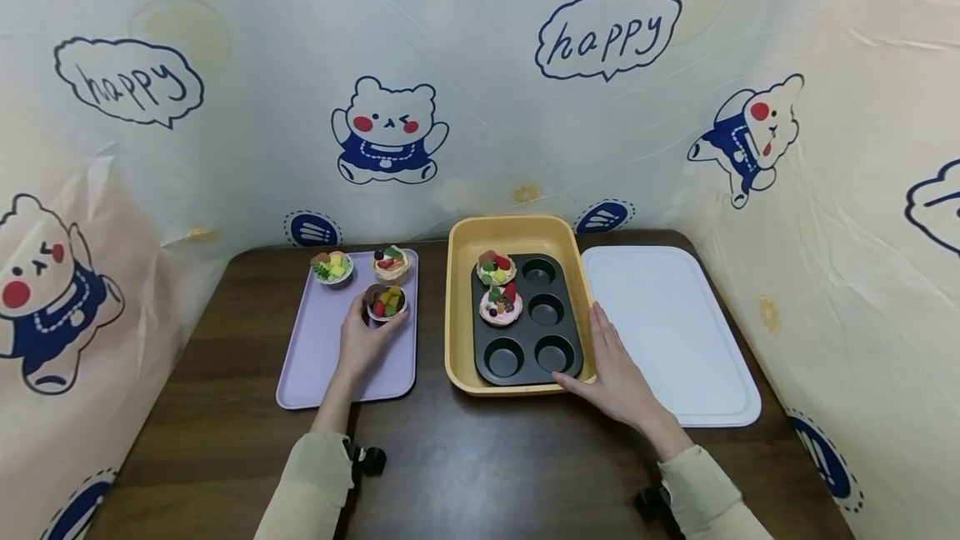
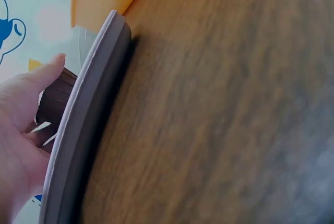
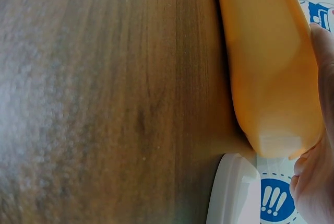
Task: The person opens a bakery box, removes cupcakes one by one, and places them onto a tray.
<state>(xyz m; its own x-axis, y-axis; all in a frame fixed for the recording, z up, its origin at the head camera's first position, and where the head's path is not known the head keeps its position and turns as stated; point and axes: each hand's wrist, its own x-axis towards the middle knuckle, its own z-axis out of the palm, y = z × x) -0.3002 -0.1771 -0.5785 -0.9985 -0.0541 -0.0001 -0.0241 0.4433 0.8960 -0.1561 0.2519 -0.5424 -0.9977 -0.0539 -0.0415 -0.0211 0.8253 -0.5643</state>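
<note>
My left hand (image 1: 363,344) grips a cupcake (image 1: 387,302) in a brown cup, thumb and fingers around its sides. That cupcake, topped with fruit pieces, is at the lilac tray (image 1: 315,373); the left wrist view shows its brown cup (image 2: 56,97) behind the tray's edge. Two more cupcakes stand at the tray's far end: one with green and yellow topping (image 1: 332,268), one with berries (image 1: 391,263). My right hand (image 1: 618,377) rests against the front right corner of a yellow tray (image 1: 459,340), its fingers straight along the side and its thumb at the front rim.
Inside the yellow tray lies a dark muffin pan (image 1: 525,348), with a fruit cupcake (image 1: 496,268) and a pink-topped cupcake (image 1: 500,305) in its left column. A white board (image 1: 675,332) lies to the right on the brown table (image 1: 465,457). A printed curtain (image 1: 480,90) hangs behind.
</note>
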